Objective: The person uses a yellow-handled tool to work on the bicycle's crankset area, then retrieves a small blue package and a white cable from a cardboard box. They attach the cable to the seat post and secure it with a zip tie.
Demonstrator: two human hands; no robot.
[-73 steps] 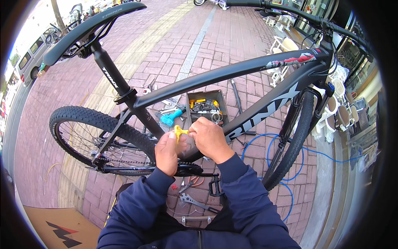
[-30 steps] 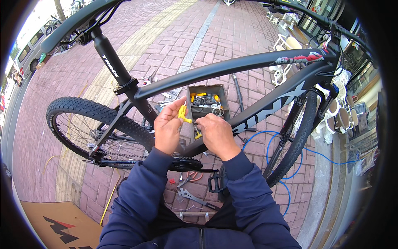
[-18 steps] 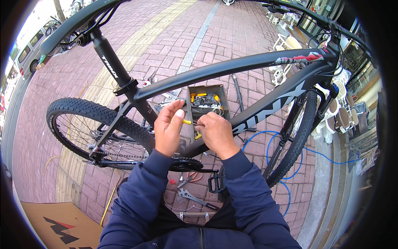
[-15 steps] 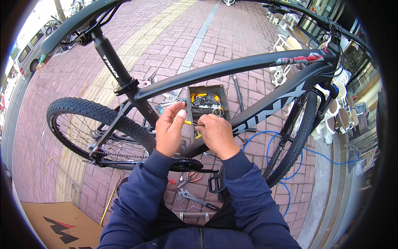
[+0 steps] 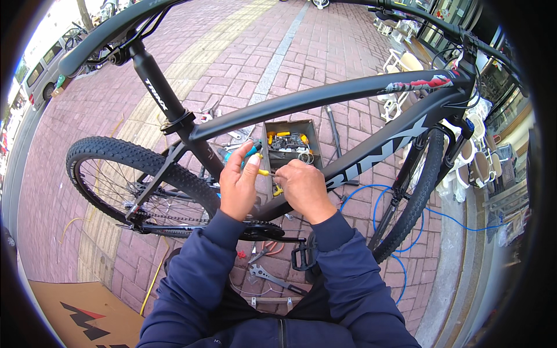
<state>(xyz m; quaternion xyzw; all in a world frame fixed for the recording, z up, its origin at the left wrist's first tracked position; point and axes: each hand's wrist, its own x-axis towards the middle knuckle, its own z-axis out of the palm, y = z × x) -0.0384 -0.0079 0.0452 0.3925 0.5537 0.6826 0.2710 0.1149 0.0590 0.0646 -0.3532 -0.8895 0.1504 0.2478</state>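
Right now, the left hand point(image 5: 238, 187) and the right hand point(image 5: 306, 189) come close together in front of a black bicycle frame point(image 5: 325, 94), with a small yellow-handled tool point(image 5: 263, 172) between them. The left fingers are extended and slightly bent, the thumb standing in front of the handle; whether they press firmly on it cannot be told. The right fingers are curled inward, thumb and forefinger pinching the thin dark shaft, though the tips are mostly hidden. Taking the yellow-handled tool as the centre of a clock face, a grey metal toolbox point(image 5: 316, 152) sits on the brick paving point(image 5: 342, 43) between one and two o'clock, filled with small parts and yellow pieces. A teal tool point(image 5: 253, 149) shows near eleven o'clock, just past the left fingertips. At nine o'clock stands the knobby rear wheel point(image 5: 110, 147), and at three o'clock the front wheel point(image 5: 419, 188), with a blue hose point(image 5: 458, 223) looping about it. The saddle point(image 5: 96, 37) lies well apart toward ten o'clock. Near six o'clock, a grey wrench point(image 5: 268, 275) rests on the bricks, below a tool with red handles point(image 5: 274, 249); the pedal point(image 5: 301, 256) hangs toward five. A cardboard box point(image 5: 116, 304) lies at eight o'clock, and white chairs point(image 5: 461, 159) stand in a row near three, well beyond the front wheel.
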